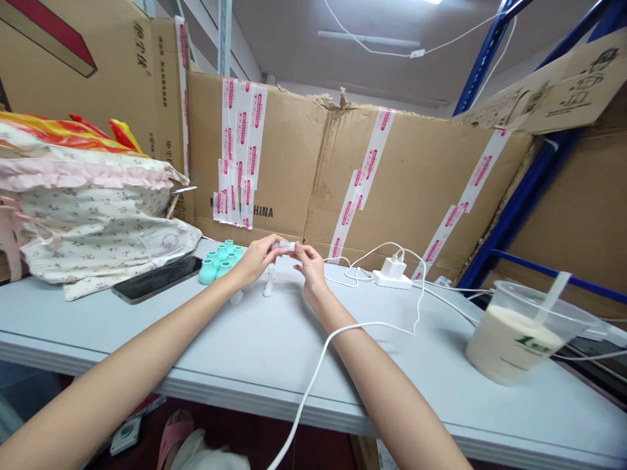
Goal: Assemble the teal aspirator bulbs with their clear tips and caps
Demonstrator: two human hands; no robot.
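Note:
Above the middle of the table, my left hand (258, 261) and my right hand (310, 264) meet at a small whitish, see-through tube (283, 246). The left fingers pinch one end, and the right fingertips close on the other. Just below the hands, a slim whitish clear piece (268, 284) stands upright on the table. Another small clear piece (237, 298) is beside the left wrist, partly covered by it. Left of my left hand sits a cluster of several teal bottle-shaped holders (220, 260) with open necks.
A black phone (157, 279) lies at left by a floral cloth bag (98, 215). A white charger (393, 267) sits on a power strip at the back right; its cable (337, 331) loops across my right forearm. A plastic cup of milky drink (514, 343) stands right. Cardboard (284, 156) walls the back.

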